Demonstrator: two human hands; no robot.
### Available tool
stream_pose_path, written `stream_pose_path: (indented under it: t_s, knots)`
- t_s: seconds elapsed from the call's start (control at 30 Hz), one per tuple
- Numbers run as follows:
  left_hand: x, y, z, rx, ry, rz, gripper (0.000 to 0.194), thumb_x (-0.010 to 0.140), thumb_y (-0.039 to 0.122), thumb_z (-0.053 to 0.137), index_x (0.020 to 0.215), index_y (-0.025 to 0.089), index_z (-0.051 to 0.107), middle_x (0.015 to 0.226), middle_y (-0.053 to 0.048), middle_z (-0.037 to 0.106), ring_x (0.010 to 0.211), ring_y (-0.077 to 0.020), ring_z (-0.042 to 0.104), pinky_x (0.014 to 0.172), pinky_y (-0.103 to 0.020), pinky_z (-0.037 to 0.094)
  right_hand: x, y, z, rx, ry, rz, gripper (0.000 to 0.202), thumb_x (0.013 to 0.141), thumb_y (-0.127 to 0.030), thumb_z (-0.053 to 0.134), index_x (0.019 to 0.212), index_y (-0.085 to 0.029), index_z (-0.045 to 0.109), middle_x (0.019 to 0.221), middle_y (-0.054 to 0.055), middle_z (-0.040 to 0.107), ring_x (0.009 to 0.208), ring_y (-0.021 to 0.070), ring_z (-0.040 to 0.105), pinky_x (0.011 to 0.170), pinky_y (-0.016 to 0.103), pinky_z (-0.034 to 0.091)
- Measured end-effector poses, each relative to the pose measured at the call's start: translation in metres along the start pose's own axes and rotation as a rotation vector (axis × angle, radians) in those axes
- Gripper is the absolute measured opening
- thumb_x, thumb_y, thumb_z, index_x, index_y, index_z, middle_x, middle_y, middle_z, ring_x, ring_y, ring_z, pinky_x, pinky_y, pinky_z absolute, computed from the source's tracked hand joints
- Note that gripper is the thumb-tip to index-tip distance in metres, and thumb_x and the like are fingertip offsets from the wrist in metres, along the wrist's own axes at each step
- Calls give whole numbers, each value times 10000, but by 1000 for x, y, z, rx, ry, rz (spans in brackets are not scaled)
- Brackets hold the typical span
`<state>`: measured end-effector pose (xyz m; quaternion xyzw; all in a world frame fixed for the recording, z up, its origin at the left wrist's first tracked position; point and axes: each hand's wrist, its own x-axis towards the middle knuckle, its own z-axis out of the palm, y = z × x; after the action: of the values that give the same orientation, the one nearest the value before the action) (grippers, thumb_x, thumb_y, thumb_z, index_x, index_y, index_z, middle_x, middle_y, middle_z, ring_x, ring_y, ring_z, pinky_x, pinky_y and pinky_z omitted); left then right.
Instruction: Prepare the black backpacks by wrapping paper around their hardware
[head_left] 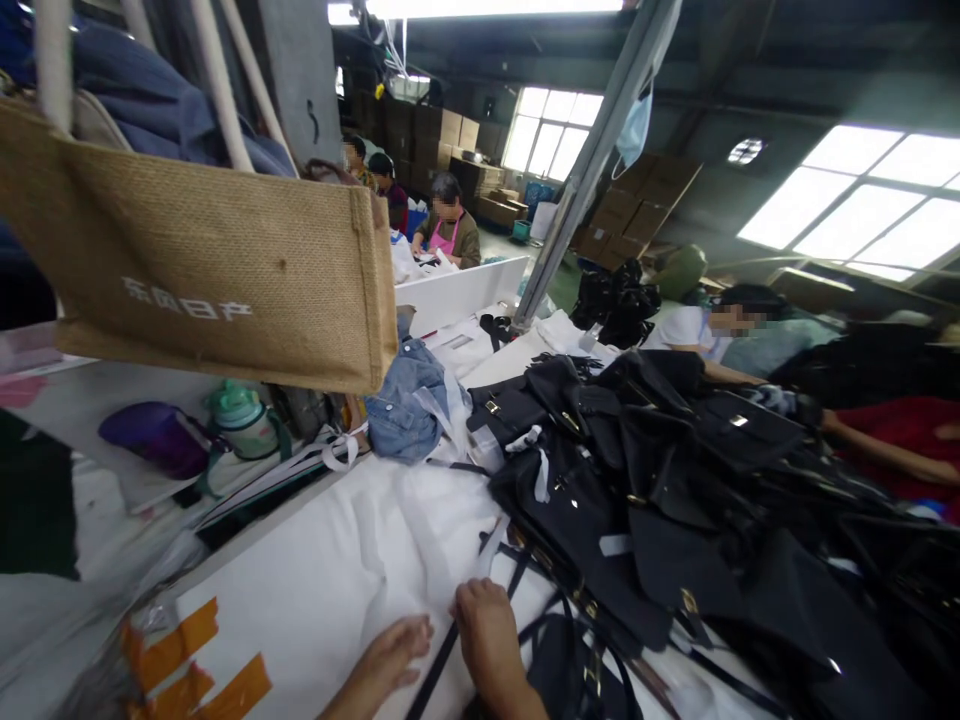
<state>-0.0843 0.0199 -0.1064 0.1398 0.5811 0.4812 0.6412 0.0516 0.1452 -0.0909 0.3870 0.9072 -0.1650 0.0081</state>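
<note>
My left hand [388,655] hovers just over the white cloth-covered table [360,540], fingers loosely apart, with nothing in them. Right beside it, my right hand [486,622] has its fingers curled down. A pale strip [493,545] rises just beyond those fingers, and a black strap [435,672] runs close by on the left; what the fingers grip is hidden. Black bags [577,530] with gold-coloured buckles lie heaped to the right of both hands. One more black bag [581,665] lies near my right wrist.
A burlap bag [225,260] hangs at upper left. Below it stand a purple container [155,438] and a green-lidded bottle [244,418]. Blue denim [409,405] lies at the table's far end, near a slanted metal post [581,175]. Orange tape [180,645] marks the near-left corner. Co-workers sit beyond.
</note>
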Motion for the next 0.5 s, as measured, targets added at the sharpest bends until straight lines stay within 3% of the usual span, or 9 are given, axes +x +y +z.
stream_pose_path:
  t_s: [0.13,0.23,0.37,0.43,0.5]
  knots:
    - [10,21,15,-309,-83,-55,489,738,515,682,1031,128,623,1115,-162,676,1076,-261,627,940,-374,467,-32,-18,3,-4,-49,-93,174,884,-139,512,983,-223,628,995,39,647,944,229,549,847,343,366]
    - [4,28,21,-370,-12,-32,358,757,408,692,973,138,601,1024,-142,701,1021,-239,651,899,-336,479,-56,-31,10,20,-58,-54,145,865,-143,534,944,-217,631,974,42,652,927,231,559,829,344,386]
    - [-29,36,26,-260,-42,106,288,792,428,649,894,170,573,957,-98,695,957,-213,660,897,-324,474,-86,-43,10,194,-33,62,55,826,-168,582,845,-198,624,902,44,659,890,225,576,802,329,407]
    - [-47,42,28,-134,-52,182,302,801,473,617,844,181,556,846,-49,671,848,-193,655,838,-312,486,-98,-46,2,431,-31,127,63,811,-236,614,859,-195,623,908,46,661,884,214,586,795,310,420]
    - [-61,45,30,48,-64,280,323,813,508,584,810,188,540,719,-2,612,724,-166,610,739,-275,477,-107,-47,-12,786,-38,150,250,803,-389,630,971,-204,616,976,56,662,918,216,597,802,308,441]
